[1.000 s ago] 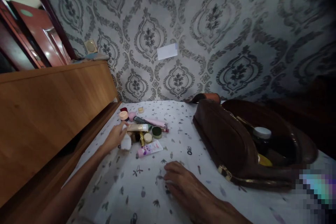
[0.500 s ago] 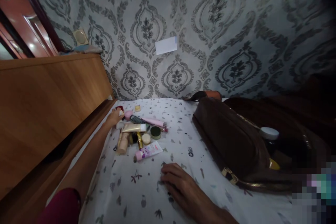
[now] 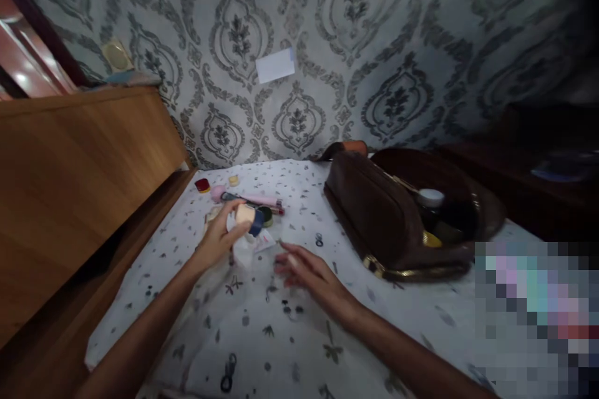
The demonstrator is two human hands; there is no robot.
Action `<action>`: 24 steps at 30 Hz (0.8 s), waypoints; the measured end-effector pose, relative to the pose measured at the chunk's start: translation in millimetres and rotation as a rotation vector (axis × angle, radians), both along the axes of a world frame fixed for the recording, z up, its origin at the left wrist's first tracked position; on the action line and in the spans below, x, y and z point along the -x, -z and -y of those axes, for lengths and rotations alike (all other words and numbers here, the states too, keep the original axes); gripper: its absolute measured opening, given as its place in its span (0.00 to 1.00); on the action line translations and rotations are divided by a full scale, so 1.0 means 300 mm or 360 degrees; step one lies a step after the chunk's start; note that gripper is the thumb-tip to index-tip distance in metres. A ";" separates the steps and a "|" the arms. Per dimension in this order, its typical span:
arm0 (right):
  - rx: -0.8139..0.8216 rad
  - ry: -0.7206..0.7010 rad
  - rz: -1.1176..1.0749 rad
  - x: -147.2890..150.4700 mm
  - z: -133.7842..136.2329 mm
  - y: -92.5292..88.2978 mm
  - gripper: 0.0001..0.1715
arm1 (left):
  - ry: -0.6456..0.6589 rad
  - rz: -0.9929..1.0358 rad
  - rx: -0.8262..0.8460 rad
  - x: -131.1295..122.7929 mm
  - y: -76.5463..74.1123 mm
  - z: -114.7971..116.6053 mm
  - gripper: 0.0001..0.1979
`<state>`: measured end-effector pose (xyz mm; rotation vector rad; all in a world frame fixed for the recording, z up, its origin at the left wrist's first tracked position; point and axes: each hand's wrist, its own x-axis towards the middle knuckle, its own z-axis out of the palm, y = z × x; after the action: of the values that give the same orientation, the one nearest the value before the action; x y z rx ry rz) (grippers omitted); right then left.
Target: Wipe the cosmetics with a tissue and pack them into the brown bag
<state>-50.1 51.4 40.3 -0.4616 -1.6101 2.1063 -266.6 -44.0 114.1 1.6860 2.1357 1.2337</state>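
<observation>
My left hand (image 3: 219, 235) is closed around a small cream-coloured container (image 3: 245, 214) with a dark blue cap, held above the group of cosmetics. Just below it is a blurred white item (image 3: 243, 253); I cannot tell whether the same hand holds it. My right hand (image 3: 312, 271) hovers palm inward to the right of the container, fingers apart and holding nothing. Behind the left hand lie a pink tube (image 3: 269, 200), a dark green-lidded jar (image 3: 267, 216) and a pink round-ended item (image 3: 218, 192). The left hand hides several other cosmetics.
A brown handbag (image 3: 365, 218) lies unzipped on the right, a white-capped bottle (image 3: 430, 199) inside it. A red-lidded jar (image 3: 203, 185) and a small yellow pot (image 3: 233, 181) sit near the back left. A wooden board (image 3: 93, 156) borders the left side, patterned wallpaper (image 3: 299, 118) the back.
My left hand has come from the far left toward the middle with the cream container. My right hand has lifted with its fingers spreading. The camera view has shifted.
</observation>
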 end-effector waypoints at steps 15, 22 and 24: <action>0.0062 0.0129 -0.0236 -0.011 -0.054 -0.007 0.27 | 0.0305 -0.0359 -0.0119 -0.250 0.144 -0.036 0.25; -0.1233 0.0301 -0.0164 -0.031 -0.061 0.036 0.29 | 0.0292 -0.0105 0.0142 -0.278 0.093 -0.090 0.20; -0.1397 0.0242 -0.0227 -0.040 -0.054 0.034 0.30 | 0.0292 0.0057 0.0217 -0.269 0.074 -0.107 0.21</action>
<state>-38.2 67.7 30.2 -0.1179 -2.1074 1.1155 -185.9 -12.0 92.0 1.7423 1.9461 1.0353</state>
